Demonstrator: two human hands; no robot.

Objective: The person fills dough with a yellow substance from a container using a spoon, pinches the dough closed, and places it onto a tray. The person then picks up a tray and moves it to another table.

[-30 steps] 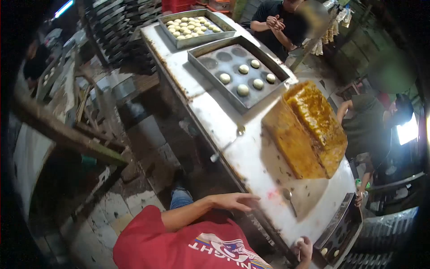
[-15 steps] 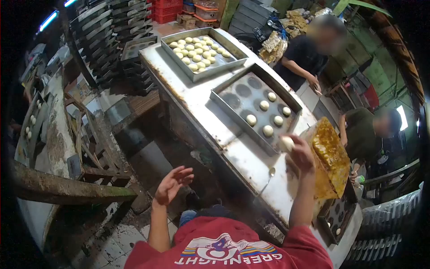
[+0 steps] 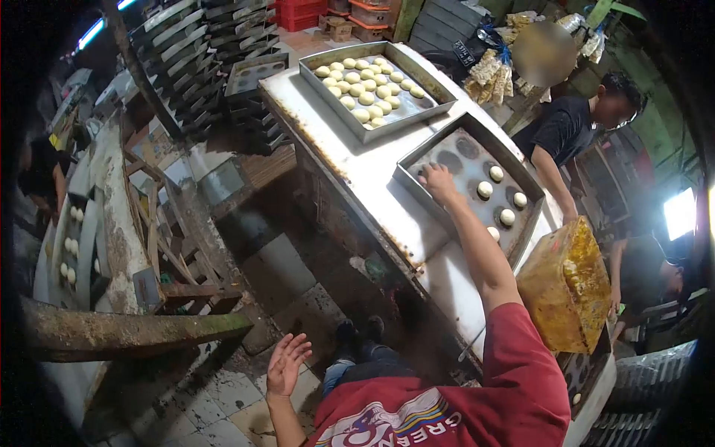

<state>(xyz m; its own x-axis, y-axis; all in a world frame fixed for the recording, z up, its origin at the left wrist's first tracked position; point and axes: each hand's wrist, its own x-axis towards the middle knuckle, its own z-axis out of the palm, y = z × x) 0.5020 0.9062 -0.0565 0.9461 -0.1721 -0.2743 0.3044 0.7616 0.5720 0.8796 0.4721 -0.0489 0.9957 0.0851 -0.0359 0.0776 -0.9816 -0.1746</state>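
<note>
My right hand (image 3: 438,182) reaches into the near left part of a metal tray (image 3: 521,249), its fingers curled downward. Whatever lies under those fingers is hidden. Pale round dough balls (image 3: 485,190) sit in the right part of this tray, which has dark round patches on its bottom. Low over the tiled floor, my left hand (image 3: 288,365) is open and empty, with its fingers spread. Farther back on the table (image 3: 357,175), a second metal tray (image 3: 365,134) holds several rows of dough balls.
A yellow, stained container (image 3: 558,290) stands at the table's right end, near a co-worker in black (image 3: 558,134). Another person is at the far right. Stacked trays (image 3: 179,59) rise at the back left. A wooden beam (image 3: 134,331) crosses the lower left.
My right hand has moved left and forward from beside the container into the tray; the dough ball seen in it before is now out of sight. The view has shifted, and the co-worker leans nearer the container.
</note>
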